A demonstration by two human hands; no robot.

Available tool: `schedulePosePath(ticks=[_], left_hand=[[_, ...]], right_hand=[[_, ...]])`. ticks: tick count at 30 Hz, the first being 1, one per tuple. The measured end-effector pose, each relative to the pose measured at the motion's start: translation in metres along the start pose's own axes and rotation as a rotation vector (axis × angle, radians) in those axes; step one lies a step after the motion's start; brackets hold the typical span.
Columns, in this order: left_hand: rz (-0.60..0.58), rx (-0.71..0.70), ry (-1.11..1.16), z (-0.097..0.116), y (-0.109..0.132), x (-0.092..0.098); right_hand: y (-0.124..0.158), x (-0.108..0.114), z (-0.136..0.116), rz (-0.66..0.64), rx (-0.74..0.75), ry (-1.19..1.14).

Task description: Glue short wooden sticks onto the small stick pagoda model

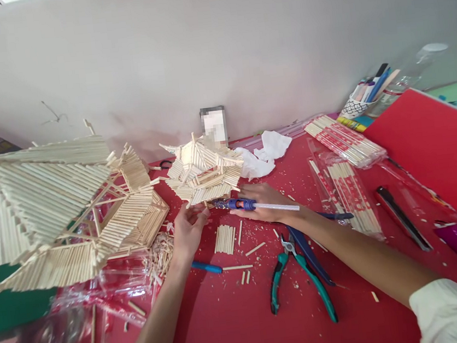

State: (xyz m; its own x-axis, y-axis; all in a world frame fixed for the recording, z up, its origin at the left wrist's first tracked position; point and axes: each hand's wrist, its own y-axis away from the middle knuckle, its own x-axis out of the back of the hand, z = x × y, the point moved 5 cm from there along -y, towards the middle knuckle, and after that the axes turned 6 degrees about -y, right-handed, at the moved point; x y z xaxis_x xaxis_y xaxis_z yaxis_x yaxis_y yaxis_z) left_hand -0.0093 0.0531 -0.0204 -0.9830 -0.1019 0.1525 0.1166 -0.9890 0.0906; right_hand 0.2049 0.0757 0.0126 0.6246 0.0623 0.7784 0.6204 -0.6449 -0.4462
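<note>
A small model pavilion [206, 171] built of pale wooden sticks stands in front of me. My right hand [258, 198] is closed round a blue glue gun [240, 204], whose nozzle points left, under the model's front edge. A clear glue stick [277, 207] juts from its rear. At the nozzle's tip, beside the model's lower edge, my left hand [190, 225] has its fingers pinched together. What lies between these fingertips is too small to make out. Just below the hands lies a row of short cut sticks [225, 239], with a few loose ones around it.
A larger stick-built roof model [58, 202] fills the left. Green-handled pliers [292, 258] lie at front right, near a blue pen-like tool [207, 266]. Packs of chopsticks [344, 139], a black cutter [402, 217], crumpled tissue [265, 153] and a pen cup [356, 103] sit farther off.
</note>
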Motion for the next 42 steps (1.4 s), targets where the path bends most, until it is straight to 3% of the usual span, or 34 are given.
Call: schedulePosePath(ticks=[31,42], left_hand=[[-0.044,0.029,0.04,0.0056,0.002,-0.0038],[-0.022,0.037,0.041,0.004,0.002,-0.0025]], right_hand=[[0.0003,-0.0046,0.0042,-0.042,-0.043,-0.016],[-0.0025,0.005,-0.001,-0.016,-0.063,-0.055]])
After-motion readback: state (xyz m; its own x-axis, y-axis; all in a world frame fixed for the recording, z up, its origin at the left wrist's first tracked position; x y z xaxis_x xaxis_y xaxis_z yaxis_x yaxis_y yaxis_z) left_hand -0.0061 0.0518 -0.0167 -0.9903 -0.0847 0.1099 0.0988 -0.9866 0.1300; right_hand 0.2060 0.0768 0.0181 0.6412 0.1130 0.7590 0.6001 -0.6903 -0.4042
